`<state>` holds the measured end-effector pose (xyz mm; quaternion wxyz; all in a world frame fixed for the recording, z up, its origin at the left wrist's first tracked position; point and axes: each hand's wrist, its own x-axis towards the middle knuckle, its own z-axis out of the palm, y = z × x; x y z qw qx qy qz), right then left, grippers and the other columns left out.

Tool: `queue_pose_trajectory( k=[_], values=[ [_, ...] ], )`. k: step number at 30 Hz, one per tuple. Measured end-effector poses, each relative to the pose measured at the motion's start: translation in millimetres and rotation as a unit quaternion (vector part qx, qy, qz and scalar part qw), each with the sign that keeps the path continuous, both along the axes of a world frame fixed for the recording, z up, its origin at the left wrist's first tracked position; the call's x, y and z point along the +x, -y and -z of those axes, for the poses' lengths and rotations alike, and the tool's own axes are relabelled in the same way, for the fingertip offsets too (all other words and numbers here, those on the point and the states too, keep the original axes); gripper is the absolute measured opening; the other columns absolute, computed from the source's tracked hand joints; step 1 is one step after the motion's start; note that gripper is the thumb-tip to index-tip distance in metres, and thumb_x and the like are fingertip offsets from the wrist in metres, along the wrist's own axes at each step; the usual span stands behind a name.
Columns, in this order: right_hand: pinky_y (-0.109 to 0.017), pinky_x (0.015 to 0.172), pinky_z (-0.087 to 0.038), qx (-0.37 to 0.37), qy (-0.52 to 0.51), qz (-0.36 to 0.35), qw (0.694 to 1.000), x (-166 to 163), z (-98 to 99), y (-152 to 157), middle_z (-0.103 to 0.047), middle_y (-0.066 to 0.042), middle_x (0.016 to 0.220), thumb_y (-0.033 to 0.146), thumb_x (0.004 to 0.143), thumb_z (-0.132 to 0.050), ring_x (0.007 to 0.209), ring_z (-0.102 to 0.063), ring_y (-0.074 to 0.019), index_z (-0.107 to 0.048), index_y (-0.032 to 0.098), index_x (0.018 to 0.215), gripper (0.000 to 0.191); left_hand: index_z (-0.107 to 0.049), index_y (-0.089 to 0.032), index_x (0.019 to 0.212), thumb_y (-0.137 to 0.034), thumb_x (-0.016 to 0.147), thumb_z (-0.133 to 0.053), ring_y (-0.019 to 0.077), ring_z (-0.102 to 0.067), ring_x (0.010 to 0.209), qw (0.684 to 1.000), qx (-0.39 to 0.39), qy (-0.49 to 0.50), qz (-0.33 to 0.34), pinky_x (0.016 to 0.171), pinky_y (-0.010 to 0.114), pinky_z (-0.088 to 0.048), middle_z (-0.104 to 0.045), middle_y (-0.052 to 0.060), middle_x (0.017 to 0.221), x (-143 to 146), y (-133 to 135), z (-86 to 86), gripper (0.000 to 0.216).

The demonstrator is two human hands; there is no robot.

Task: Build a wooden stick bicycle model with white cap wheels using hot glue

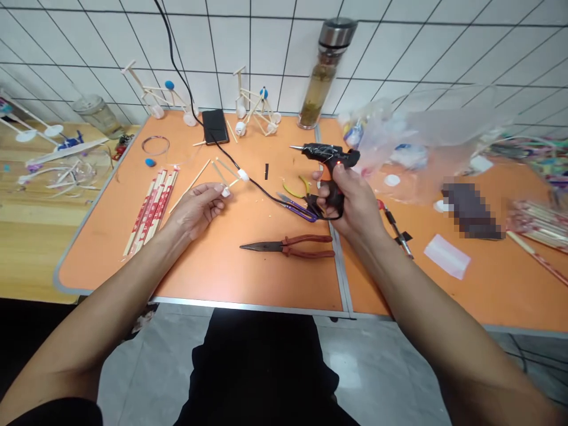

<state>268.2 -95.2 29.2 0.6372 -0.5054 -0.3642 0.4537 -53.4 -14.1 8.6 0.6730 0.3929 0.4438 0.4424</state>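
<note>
My right hand point(350, 192) is wrapped round the grip of a black hot glue gun point(326, 154). Its nozzle points left and a small red light glows on its body. Between the fingertips of my left hand point(199, 207) is a small frame of thin sticks point(234, 184) with white round pieces; its exact shape is hard to make out. Below the glue gun lie purple-handled scissors point(302, 212) and a yellow-handled tool point(296, 188), partly hidden. Long-nose pliers point(286, 246) with red handles rest nearer the table's front edge.
Wrapped chopsticks point(153, 207) lie left of my left hand. Two stick models with white wheels point(257, 109) stand at the back, near a black box point(215, 126) and a tall tea bottle point(326, 74). A black cord point(222, 152) crosses the table. Plastic bags point(421, 142) are at right.
</note>
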Motion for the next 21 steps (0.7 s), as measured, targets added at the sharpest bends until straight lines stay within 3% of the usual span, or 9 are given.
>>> queue_pose_trajectory(
  k=[4, 8, 15, 21],
  values=[
    [-0.019, 0.047, -0.05, -0.025, 0.024, 0.083, 0.996, 35.9, 0.1, -20.7, -0.081, -0.002, 0.095, 0.073, 0.1, -0.086, 0.063, -0.064, -0.0114, -0.069, 0.027, 0.105, 0.049, -0.085, -0.012, 0.087, -0.022, 0.079, -0.101, 0.0047, -0.066, 0.061, 1.0, -0.001, 0.003, 0.004, 0.061, 0.014, -0.056, -0.084, 0.006, 0.089, 0.2, -0.6, -0.3, 0.02],
    [-0.019, 0.044, -0.042, -0.084, 0.014, 0.079, 0.993, 51.4, -1.7, -40.6, -0.079, -0.002, 0.09, 0.066, 0.104, -0.084, 0.058, -0.057, -0.0102, -0.067, 0.025, 0.101, 0.045, -0.085, -0.013, 0.086, -0.02, 0.082, -0.097, 0.0048, -0.066, 0.06, 1.0, 0.002, -0.001, 0.003, 0.061, 0.014, -0.056, -0.084, 0.007, 0.088, 1.6, 0.4, -3.8, 0.015],
    [-0.017, 0.044, -0.039, -0.153, 0.01, 0.105, 0.983, 29.8, -4.3, -79.6, -0.062, 0.004, 0.067, 0.039, 0.117, -0.072, 0.051, -0.051, -0.0085, -0.06, 0.023, 0.089, 0.034, -0.083, -0.012, 0.087, -0.017, 0.086, -0.093, 0.0041, -0.064, 0.057, 1.0, -0.012, -0.005, -0.006, 0.058, 0.014, -0.054, -0.084, 0.006, 0.087, 2.4, -0.2, -5.4, 0.011],
    [-0.013, 0.041, -0.035, -0.209, 0.042, 0.091, 0.973, 15.1, 1.4, -101.3, -0.059, 0.006, 0.06, 0.035, 0.12, -0.068, 0.047, -0.048, -0.006, -0.061, 0.022, 0.089, 0.034, -0.083, -0.011, 0.089, -0.019, 0.086, -0.096, 0.0045, -0.066, 0.057, 1.0, -0.012, 0.006, 0.003, 0.057, 0.015, -0.054, -0.084, 0.006, 0.088, 0.9, -1.8, -1.5, 0.016]
  ],
)
